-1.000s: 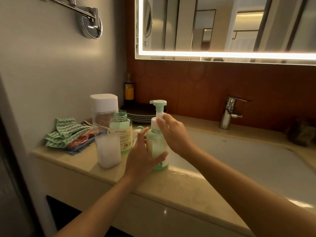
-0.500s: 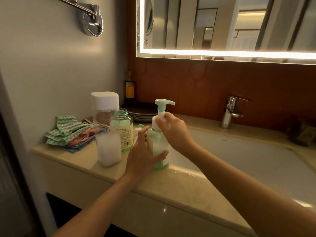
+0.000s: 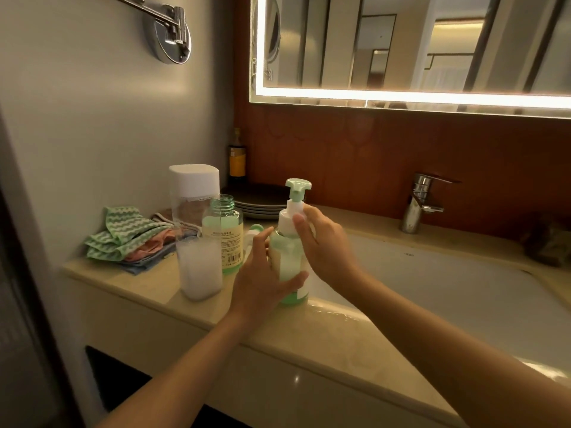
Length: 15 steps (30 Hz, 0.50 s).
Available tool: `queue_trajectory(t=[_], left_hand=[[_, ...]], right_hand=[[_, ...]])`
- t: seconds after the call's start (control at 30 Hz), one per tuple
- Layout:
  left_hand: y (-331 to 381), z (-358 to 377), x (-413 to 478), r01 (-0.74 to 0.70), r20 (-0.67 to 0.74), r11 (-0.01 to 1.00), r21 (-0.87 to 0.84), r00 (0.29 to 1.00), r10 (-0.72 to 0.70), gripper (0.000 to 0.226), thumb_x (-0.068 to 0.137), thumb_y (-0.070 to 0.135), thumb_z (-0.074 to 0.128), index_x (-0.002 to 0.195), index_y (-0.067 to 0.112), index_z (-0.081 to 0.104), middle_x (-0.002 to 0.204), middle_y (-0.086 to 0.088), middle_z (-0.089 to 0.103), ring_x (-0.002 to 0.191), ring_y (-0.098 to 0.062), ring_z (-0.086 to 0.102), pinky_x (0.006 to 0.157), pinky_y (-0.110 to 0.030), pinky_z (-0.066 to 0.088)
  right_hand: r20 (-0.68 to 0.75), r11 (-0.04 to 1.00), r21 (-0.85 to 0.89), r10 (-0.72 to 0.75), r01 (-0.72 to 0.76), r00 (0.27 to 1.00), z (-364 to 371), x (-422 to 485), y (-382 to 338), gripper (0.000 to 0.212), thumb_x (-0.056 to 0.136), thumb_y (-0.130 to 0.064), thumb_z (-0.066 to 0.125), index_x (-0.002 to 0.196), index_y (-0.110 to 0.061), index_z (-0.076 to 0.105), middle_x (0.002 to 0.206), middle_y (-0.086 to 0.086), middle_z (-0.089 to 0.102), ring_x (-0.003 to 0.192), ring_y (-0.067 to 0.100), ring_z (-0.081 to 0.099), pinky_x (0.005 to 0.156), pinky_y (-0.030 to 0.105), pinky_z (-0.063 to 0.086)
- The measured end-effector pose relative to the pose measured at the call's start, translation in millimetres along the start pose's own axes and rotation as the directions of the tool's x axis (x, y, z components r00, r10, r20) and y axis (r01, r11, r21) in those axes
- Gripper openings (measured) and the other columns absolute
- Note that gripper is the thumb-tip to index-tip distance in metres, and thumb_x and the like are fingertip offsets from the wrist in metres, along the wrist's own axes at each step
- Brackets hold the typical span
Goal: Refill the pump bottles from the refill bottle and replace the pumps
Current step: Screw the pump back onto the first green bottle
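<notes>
Two hands, one pump bottle [image 3: 288,259]: left hand [image 3: 262,284] grips body, right hand [image 3: 326,242] pinches pump collar [image 3: 286,218].

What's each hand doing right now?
The left hand grips the pump bottle by its body.
The right hand pinches the pump at its collar.

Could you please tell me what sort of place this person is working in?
Most likely a bathroom, perhaps a hotel's: a white basin sunk into a beige stone counter, a chrome lever tap behind it, and a backlit wall mirror above.
</notes>
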State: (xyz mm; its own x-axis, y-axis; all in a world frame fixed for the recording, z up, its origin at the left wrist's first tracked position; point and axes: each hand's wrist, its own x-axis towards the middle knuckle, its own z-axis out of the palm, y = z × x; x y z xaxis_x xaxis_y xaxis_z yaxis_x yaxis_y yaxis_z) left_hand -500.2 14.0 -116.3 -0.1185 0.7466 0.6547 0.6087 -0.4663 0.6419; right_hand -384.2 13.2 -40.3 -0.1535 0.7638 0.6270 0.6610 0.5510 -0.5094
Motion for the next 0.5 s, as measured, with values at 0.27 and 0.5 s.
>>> queue_trajectory(t=[0.27,0.5], left_hand=[[4,-3,0,0.028,0.020,0.999,-0.019,0.999,-0.027,0.091,0.063,0.043,0.079,0.134,0.018,0.028,0.123,-0.004,0.054,0.103,-0.018,0.056,0.080,-0.036,0.055],[3,-1,-1,0.020,0.018,1.000,-0.018,1.000,-0.020,0.091,0.063,0.045,0.079,0.134,0.019,0.027,0.124,-0.003,0.054,0.102,-0.017,0.056,0.080,-0.035,0.055]], right_hand=[[0.126,0.960,0.217,0.152,-0.177,0.980,-3,16,-8,0.042,0.091,-0.033,0.054,0.126,-0.016,0.039,0.117,0.000,0.051,0.109,0.018,0.051,0.088,0.034,0.046],[-0.007,0.998,-0.060,0.009,-0.009,1.000,-3,2,-2,0.041,0.095,-0.039,0.044,0.122,-0.011,0.055,0.114,0.005,0.064,0.101,0.020,0.059,0.088,0.039,0.048]])
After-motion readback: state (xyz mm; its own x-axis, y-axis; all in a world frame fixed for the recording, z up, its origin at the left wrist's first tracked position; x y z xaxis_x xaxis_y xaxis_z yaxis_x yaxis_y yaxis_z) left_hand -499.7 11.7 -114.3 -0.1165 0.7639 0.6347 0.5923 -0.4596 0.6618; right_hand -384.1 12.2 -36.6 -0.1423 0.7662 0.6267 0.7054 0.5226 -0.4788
